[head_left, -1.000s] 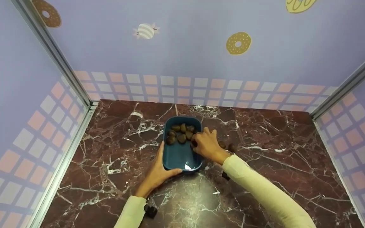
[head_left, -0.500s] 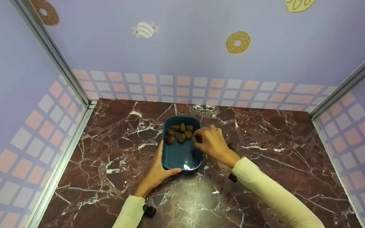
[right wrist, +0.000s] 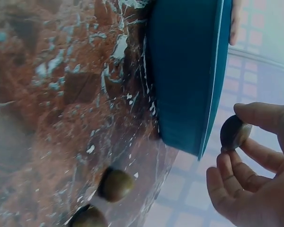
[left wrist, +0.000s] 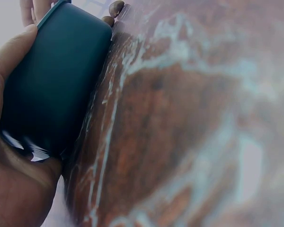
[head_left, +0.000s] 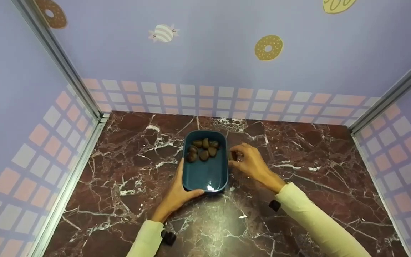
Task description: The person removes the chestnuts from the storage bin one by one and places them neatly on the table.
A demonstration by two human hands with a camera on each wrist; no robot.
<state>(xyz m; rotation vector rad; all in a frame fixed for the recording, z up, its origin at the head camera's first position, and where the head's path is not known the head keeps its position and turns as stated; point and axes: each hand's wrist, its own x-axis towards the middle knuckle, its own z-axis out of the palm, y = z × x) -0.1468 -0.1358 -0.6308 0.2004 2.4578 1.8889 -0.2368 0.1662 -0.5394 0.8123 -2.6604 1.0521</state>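
A dark teal rectangular container (head_left: 205,176) stands on the marbled tabletop, with several brown chestnuts (head_left: 204,155) gathered at its far end. My left hand (head_left: 178,191) grips the near left corner, fingers along the left side and thumb over the near rim. Just outside the right rim, my right hand (head_left: 250,162) pinches one chestnut (right wrist: 234,132) between thumb and fingers. In the right wrist view that chestnut hangs beside the container wall (right wrist: 187,80). Two more chestnuts (right wrist: 117,185) lie on the tabletop to the container's right; in the head view my right hand hides them.
The dark red marbled tabletop (head_left: 137,160) with white veins extends around the container. Lilac panels (head_left: 205,64) with a pink and white checked border enclose its back and sides. A small white scrap or mark (head_left: 243,216) shows nearer the front.
My right hand has moved from inside the container, over its right rim and out to the right, carrying a chestnut. My left hand keeps its hold on the corner.
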